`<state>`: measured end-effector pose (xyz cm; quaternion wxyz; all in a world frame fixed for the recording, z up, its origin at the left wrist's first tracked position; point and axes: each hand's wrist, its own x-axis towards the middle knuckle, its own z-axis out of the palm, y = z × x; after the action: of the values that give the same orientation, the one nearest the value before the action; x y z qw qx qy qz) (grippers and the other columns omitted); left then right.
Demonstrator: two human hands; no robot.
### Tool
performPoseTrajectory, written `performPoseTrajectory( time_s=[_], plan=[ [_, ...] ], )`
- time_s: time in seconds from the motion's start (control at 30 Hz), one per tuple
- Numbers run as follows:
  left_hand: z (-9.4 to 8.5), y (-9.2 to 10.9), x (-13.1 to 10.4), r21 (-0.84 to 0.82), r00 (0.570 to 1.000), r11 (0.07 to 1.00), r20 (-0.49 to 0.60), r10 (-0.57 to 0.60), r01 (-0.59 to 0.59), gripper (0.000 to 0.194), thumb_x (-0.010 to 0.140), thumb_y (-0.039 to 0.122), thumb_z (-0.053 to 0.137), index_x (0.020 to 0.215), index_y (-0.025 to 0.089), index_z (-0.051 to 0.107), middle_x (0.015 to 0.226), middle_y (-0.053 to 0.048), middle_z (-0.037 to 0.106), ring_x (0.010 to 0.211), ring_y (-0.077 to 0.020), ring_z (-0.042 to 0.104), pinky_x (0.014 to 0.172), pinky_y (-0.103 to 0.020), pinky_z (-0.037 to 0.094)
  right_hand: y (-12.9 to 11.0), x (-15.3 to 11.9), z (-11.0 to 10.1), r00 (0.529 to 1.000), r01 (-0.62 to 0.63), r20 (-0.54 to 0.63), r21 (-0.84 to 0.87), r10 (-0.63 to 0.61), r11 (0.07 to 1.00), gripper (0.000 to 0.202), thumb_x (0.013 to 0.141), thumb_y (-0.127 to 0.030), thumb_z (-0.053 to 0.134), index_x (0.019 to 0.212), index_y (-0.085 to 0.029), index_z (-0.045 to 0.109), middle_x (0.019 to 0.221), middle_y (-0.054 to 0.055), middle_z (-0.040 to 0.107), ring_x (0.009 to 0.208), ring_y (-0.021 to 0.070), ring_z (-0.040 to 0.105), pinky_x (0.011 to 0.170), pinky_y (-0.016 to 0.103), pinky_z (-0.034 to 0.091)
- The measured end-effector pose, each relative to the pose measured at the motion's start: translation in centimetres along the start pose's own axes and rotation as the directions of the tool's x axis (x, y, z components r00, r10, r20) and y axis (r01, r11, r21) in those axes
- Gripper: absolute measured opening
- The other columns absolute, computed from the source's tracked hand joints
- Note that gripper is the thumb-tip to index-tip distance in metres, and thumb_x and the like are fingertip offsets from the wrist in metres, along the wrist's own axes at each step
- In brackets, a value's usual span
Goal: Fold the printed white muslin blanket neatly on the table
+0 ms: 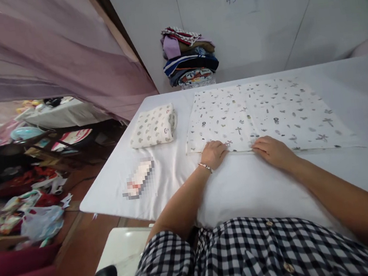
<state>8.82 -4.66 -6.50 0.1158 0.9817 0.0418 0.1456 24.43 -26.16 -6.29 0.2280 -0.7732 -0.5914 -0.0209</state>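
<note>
Head view. Printed cloth (263, 106): lies flat on the middle and right part of the white table (174, 170), bears small grey leaves and palm trees. Left hand (213, 153): rests on the near edge of this cloth, toward its left corner, with fingers side by side and bent; cannot tell if clamped on the edge. Right hand (273, 151): rests at the same near edge, farther to the right, with fingers close together and pointing to the left; also cannot tell if pinching the fabric. Between both hands: a short piece of bare edge. Around the left wrist: a shiny bracelet (205, 167). On the table to the left, apart from the printed cloth: a folded cloth (151, 126) with grey print. Nearer than this: an oblong thing (139, 178), blurred into squares, too unclear to name. At the far edge of the table: a pile of clothes (190, 59), in front of a pale wall (142, 13). At far left: a pink curtain (69, 49).
</note>
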Motion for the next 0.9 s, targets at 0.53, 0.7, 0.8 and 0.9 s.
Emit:
performPoseTrajectory(
  time_s=[0.53, 0.7, 0.8, 0.9],
  plan=[
    [-0.11, 0.68, -0.03, 0.069, 0.996, 0.994, -0.019, 0.088, -0.086, 0.022, 0.093, 0.024, 0.046, 0.083, 0.02, 0.065, 0.094, -0.004, 0.062, 0.089, -0.0173, 0.053, 0.078, -0.032, 0.039, -0.16, -0.21, 0.31, 0.998, 0.024, -0.059, 0.021, -0.023, 0.999, 0.025, 0.096, -0.031, 0.036, 0.082, -0.02, 0.054, 0.092, 0.005, 0.061, 0.086, 0.0187, 0.053, 0.073, 0.033, 0.045],
    [0.02, 0.58, 0.01, 0.103, 0.997, 0.992, -0.013, 0.079, -0.077, 0.019, 0.092, 0.026, 0.05, 0.087, 0.021, 0.067, 0.094, -0.003, 0.063, 0.09, -0.0177, 0.053, 0.079, -0.032, 0.039, -0.18, -0.25, 0.25, 0.998, 0.023, -0.058, 0.049, -0.02, 0.999, 0.024, 0.096, -0.03, 0.036, 0.082, -0.02, 0.053, 0.091, 0.005, 0.06, 0.086, 0.0185, 0.053, 0.073, 0.033, 0.044],
    [0.05, 0.57, 0.0, 0.112, 0.997, 0.991, -0.009, 0.081, -0.079, 0.017, 0.091, 0.028, 0.051, 0.09, 0.021, 0.066, 0.096, -0.003, 0.063, 0.091, -0.0178, 0.054, 0.08, -0.032, 0.039, -0.15, -0.24, 0.24, 0.998, 0.009, -0.062, 0.073, -0.005, 0.997, 0.023, 0.095, -0.031, 0.036, 0.083, -0.021, 0.053, 0.093, 0.005, 0.061, 0.087, 0.0186, 0.053, 0.073, 0.033, 0.044],
    [0.09, 0.58, -0.02, 0.125, 0.997, 0.989, -0.017, 0.078, -0.075, 0.017, 0.092, 0.029, 0.051, 0.09, 0.021, 0.065, 0.098, -0.004, 0.063, 0.092, -0.0182, 0.054, 0.08, -0.033, 0.04, -0.13, -0.23, 0.22, 0.999, -0.006, -0.041, 0.089, 0.01, 0.996, 0.024, 0.095, -0.031, 0.035, 0.083, -0.021, 0.052, 0.093, 0.005, 0.061, 0.086, 0.0184, 0.053, 0.073, 0.033, 0.045]
  ],
)
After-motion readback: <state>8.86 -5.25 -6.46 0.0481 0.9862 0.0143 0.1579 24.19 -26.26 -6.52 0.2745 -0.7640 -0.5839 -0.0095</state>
